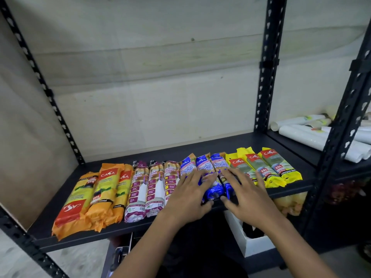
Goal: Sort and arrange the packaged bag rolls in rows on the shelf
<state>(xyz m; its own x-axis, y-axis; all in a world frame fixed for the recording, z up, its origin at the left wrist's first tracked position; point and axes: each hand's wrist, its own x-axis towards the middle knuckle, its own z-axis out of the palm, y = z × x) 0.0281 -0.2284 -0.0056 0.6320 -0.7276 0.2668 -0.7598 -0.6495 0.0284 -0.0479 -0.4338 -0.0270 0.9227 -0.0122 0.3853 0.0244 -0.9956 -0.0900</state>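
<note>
On the black shelf (251, 141), packs lay sorted by colour in one row.
Both hands rested flat, fingers straight and spread: left hand (187, 199) and right hand (248, 195) on the blue packs (203, 165) (orange packs (100, 189) and purple packs (140, 186) to their left, yellow packs (275, 165) right).

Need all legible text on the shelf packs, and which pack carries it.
"CASA": orange plastic-wrapped rolls.
"DRAW STRING BAG": purple-and-white wrapped rolls.
"CASA", "Singlet Handle": blue wrapped rolls.
"CASA", "25L": yellow wrapped rolls.
Smaller print on all packs: too blurred to read.
</note>
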